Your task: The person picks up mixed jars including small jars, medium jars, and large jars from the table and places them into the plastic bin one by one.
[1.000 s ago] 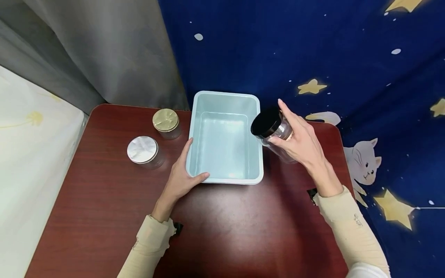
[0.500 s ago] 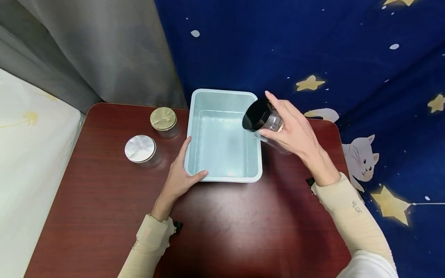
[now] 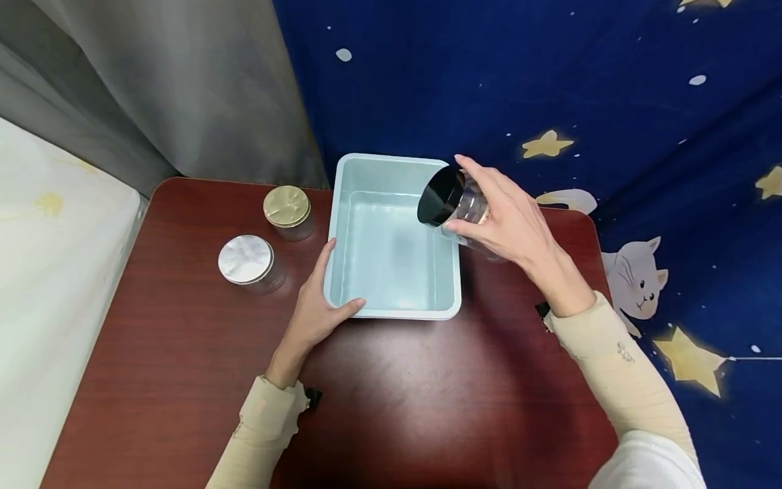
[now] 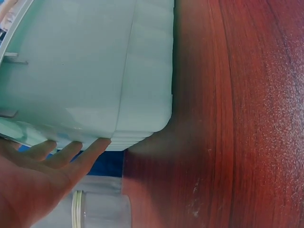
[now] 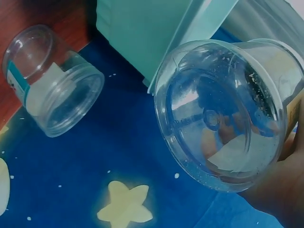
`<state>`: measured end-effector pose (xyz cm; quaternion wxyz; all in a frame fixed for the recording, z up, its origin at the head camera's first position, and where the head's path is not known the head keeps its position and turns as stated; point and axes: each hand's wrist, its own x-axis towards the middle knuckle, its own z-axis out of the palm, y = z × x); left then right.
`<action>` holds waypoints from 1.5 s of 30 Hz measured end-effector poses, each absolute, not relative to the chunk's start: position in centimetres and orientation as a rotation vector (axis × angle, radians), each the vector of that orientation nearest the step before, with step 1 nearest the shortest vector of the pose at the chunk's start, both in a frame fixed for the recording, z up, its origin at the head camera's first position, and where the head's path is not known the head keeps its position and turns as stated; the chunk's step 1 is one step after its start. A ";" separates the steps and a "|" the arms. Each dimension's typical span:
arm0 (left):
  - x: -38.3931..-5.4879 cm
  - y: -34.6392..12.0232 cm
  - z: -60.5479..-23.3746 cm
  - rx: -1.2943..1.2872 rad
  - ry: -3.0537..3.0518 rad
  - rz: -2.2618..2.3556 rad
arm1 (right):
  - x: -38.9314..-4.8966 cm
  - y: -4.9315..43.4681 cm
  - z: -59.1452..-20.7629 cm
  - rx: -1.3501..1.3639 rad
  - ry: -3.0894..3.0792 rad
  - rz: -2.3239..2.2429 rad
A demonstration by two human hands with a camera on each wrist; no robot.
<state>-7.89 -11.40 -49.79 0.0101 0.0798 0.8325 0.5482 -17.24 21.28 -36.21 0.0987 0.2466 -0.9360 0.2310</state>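
Against a tub [image 3: 406,314], the left hand [image 3: 315,309] lies spread, while the right hand [image 3: 516,221] clamps a jar [image 3: 444,198] with an illegible label [image 5: 292,110].

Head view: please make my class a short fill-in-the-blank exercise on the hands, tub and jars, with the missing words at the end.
1. The right hand holds a clear jar whose lid is ____.
2. In this picture, the left hand touches the tub at its lower ____ corner.
3. Counting the gold-lidded jar and the silver-lidded jar, the number of jars standing left of the tub is ____.

Missing words: black; left; two.
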 end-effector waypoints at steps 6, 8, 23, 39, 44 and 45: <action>-8.0 -11.5 -49.7 0.242 2.602 1.699 | -18.3 19.6 -35.4 0.783 -2.837 0.618; -8.1 -11.6 -49.6 0.248 2.601 1.696 | -18.7 19.0 -35.1 0.811 -2.841 0.597; -8.2 -11.7 -49.5 0.262 2.577 1.708 | -20.2 17.0 -34.7 0.905 -2.843 0.503; -8.1 -11.3 -50.0 0.254 2.567 1.715 | -21.6 13.9 -36.4 1.062 -2.829 0.411; -8.1 -11.3 -49.9 0.254 2.585 1.716 | -22.2 13.2 -36.8 1.088 -2.839 0.399; -8.1 -11.3 -49.9 0.254 2.588 1.716 | -22.3 13.0 -36.8 1.096 -2.838 0.398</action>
